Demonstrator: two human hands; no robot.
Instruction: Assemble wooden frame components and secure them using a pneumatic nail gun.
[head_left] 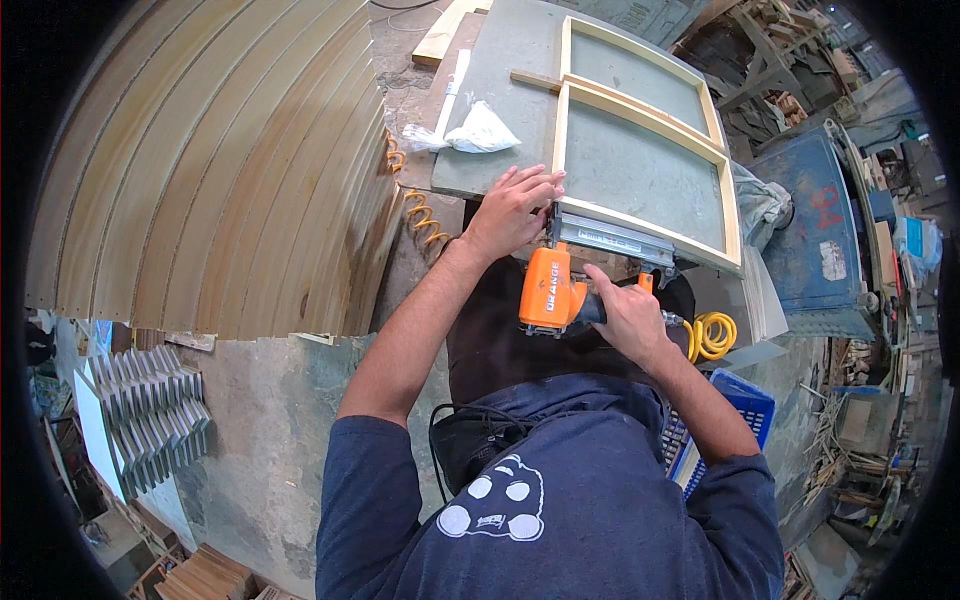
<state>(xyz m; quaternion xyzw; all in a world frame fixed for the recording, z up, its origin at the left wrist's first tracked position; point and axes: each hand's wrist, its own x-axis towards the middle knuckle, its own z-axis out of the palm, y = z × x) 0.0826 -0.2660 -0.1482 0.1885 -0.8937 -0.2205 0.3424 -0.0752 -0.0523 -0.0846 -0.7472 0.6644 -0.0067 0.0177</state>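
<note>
A pale wooden frame (650, 136) with a crossbar lies on the grey tabletop, its nearest rail along the table's front edge. My left hand (515, 212) grips its near left corner, fingers bent over the wood. My right hand (628, 318) is wrapped round the dark handle of an orange nail gun (547, 285). The gun's nose touches or nearly touches that same corner, close beside my left fingers; the exact contact is hidden. Its silver magazine (615, 238) runs along the frame's near rail. A yellow coiled air hose (712, 335) hangs behind the handle.
Tall stacked wooden boards (210, 170) stand at left, beside an orange coiled hose (425, 218). A white plastic bag (482, 130) lies on the grey table (515, 110). At right are a blue metal bin (815, 230), a blue crate (745, 400) and scrap wood (770, 60).
</note>
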